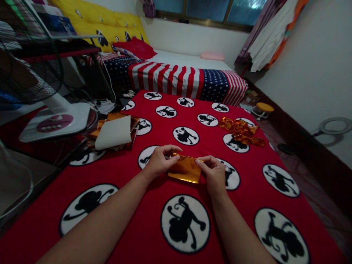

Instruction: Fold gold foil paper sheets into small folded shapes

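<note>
A person's two bare hands work over a red cloth (176,190) patterned with black monkeys in white circles. Between the hands is a small rectangle of shiny gold foil (184,171), above the middle of the cloth; whether its near edge touches the cloth cannot be told. The left hand (158,161) is nearly closed, its thumb and fingers pinching the foil's far left corner. The right hand (215,171) is likewise nearly closed, pinching the far right corner, so the far edge is held between them.

At the cloth's left edge lies an untidy stack (95,132) of gold and brown sheets, with a plain white card (114,132) on top. Near the right edge, towards the far right corner, sits a loose, glittering gold heap (238,129).

Beyond the left edge stands a white-based fan (59,119). Past the far edge is a bed (167,79) draped in stars and stripes, and beyond the far right corner, a yellow-topped stool (264,107).
</note>
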Action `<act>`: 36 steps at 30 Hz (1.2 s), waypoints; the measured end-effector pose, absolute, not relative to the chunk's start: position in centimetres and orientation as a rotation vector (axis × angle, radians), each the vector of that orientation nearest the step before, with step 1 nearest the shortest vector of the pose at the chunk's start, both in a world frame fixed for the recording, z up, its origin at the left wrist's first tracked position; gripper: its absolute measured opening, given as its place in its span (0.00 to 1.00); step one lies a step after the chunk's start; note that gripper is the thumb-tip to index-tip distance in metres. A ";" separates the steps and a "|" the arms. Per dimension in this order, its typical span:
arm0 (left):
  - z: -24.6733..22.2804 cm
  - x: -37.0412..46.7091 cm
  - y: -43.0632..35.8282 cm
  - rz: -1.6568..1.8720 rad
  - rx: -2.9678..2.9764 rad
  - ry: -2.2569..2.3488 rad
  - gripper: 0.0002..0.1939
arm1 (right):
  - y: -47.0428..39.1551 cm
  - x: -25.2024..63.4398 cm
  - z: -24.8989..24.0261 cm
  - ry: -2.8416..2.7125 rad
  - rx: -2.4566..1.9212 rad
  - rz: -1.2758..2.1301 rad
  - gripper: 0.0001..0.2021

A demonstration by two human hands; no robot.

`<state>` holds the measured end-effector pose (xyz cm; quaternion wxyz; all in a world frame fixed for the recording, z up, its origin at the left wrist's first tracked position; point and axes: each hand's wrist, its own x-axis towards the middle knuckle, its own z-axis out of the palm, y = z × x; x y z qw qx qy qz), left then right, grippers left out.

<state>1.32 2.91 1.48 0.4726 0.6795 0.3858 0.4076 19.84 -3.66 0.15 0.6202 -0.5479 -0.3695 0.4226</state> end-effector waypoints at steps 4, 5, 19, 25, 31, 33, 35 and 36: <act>2.1 1.5 2.6 0.993 1.827 0.946 0.09 | -3.7 19.8 0.1 -0.848 -1.265 0.953 0.11; 2.2 1.5 2.6 0.985 1.849 0.942 0.09 | -3.7 19.8 0.1 -0.854 -1.270 0.942 0.11; 2.3 1.5 2.6 0.949 1.950 0.836 0.07 | -4.0 19.5 0.3 -0.957 -1.293 0.851 0.10; 2.3 1.4 2.6 0.923 1.969 0.827 0.07 | -4.0 19.6 0.4 -0.996 -1.285 0.826 0.09; 2.3 1.4 2.6 0.936 1.963 0.823 0.08 | -4.0 19.6 0.3 -1.006 -1.285 0.806 0.09; 2.3 1.5 2.6 0.946 1.963 0.811 0.08 | -4.0 19.6 0.3 -1.005 -1.291 0.794 0.09; 2.3 1.5 2.6 0.959 1.972 0.798 0.08 | -4.0 19.6 0.3 -1.009 -1.291 0.791 0.09; 2.3 1.6 2.6 0.964 1.978 0.794 0.08 | -4.0 19.6 0.3 -1.012 -1.289 0.792 0.09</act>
